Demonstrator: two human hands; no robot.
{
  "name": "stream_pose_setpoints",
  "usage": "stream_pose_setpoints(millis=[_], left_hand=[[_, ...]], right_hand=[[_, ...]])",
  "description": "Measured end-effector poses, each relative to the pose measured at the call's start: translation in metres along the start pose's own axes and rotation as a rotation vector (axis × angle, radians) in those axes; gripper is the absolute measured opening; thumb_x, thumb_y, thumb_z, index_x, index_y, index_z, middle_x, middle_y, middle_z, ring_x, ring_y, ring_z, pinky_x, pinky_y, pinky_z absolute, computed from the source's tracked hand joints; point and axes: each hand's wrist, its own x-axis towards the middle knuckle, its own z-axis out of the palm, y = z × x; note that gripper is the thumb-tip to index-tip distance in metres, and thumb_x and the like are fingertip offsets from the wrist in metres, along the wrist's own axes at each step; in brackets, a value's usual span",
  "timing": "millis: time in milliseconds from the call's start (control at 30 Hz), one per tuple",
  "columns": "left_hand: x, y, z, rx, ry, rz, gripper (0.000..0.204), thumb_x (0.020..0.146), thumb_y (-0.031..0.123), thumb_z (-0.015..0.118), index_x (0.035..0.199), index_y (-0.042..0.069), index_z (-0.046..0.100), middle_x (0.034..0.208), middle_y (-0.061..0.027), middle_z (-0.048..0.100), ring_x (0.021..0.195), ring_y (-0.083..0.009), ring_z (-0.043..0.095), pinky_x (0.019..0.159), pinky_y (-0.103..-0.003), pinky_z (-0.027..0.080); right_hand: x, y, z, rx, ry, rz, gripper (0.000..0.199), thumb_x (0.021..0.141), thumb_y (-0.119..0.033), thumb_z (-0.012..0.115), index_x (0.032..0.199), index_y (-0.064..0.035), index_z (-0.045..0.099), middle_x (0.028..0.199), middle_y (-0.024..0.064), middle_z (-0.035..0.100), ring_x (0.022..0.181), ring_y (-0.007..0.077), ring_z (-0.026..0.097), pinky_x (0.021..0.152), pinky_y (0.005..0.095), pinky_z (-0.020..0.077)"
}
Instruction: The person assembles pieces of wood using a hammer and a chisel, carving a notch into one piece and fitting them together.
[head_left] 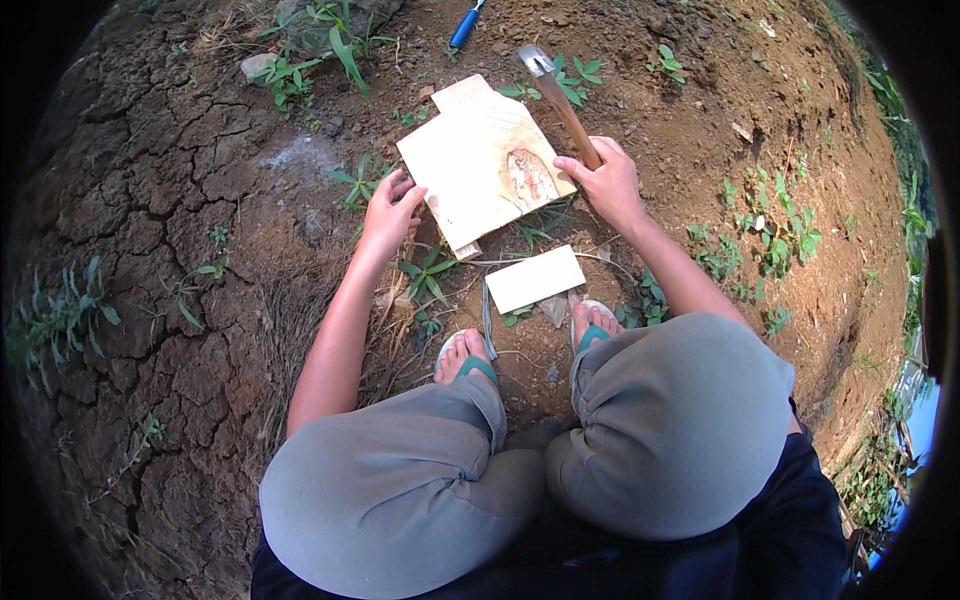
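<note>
A pale square wooden board (465, 165) with a dark knot near its right corner lies tilted in front of me. A narrower piece of wood (461, 93) sticks out past its far edge; how the two are joined is hidden. My right hand (610, 185) is closed round the wooden handle of a claw hammer (565, 108), its metal head pointing away from me. That hand's thumb rests at the board's right corner. At the left edge my left hand (385, 218) has its fingers apart, the thumb touching or very close to the board.
A small pale wooden rectangle (537, 279) lies between the board and my sandalled feet (467, 360). Beyond the board lies a blue-handled tool (464, 28), partly out of view. Rocks (258, 68), weeds (428, 273) and cracked soil (190, 190) surround the work.
</note>
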Motion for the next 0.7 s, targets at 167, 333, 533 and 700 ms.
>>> stream_pose_setpoints(millis=[167, 333, 533, 700], left_hand=[[-0.014, -0.012, 0.028, -0.073, -0.064, -0.037, 0.054, 0.101, 0.026, 0.063, 0.150, 0.009, 0.048, 0.128, -0.0060, 0.066, 0.111, -0.0151, 0.065, 0.083, -0.033, 0.057], [-0.025, -0.003, 0.034, -0.142, -0.032, -0.001, 0.051, 0.101, 0.026, 0.063, 0.146, 0.004, 0.050, 0.125, -0.0072, 0.067, 0.108, -0.0150, 0.066, 0.081, -0.031, 0.057], [-0.030, 0.009, 0.026, -0.209, 0.013, -0.092, 0.048, 0.100, 0.035, 0.061, 0.133, 0.000, 0.057, 0.124, -0.0095, 0.067, 0.105, -0.0148, 0.066, 0.074, -0.033, 0.056], [-0.032, 0.022, 0.008, -0.190, 0.115, 0.027, 0.048, 0.099, 0.035, 0.061, 0.133, 0.002, 0.058, 0.121, -0.0063, 0.068, 0.104, -0.0121, 0.064, 0.073, -0.030, 0.053]], right_hand=[[0.004, 0.000, 0.020, 0.478, -0.288, 0.214, 0.039, 0.082, -0.030, 0.087, 0.089, -0.0056, 0.057, 0.076, -0.0017, 0.054, 0.070, 0.0090, 0.051, 0.065, 0.0291, 0.0446], [0.005, -0.005, 0.016, 0.511, -0.350, 0.209, 0.032, 0.083, -0.016, 0.085, 0.090, -0.0055, 0.056, 0.078, -0.0022, 0.055, 0.070, 0.0079, 0.052, 0.065, 0.0270, 0.0449], [0.003, -0.045, 0.018, 0.817, -0.261, 0.184, 0.042, 0.078, -0.006, 0.087, 0.088, -0.0099, 0.046, 0.115, 0.0144, 0.068, 0.108, 0.0167, 0.064, 0.093, 0.0344, 0.0539], [0.020, -0.081, 0.010, 0.759, -0.198, 0.133, 0.040, 0.077, -0.008, 0.087, 0.099, -0.0021, 0.054, 0.107, 0.0103, 0.067, 0.098, 0.0161, 0.064, 0.090, 0.0335, 0.0529]])
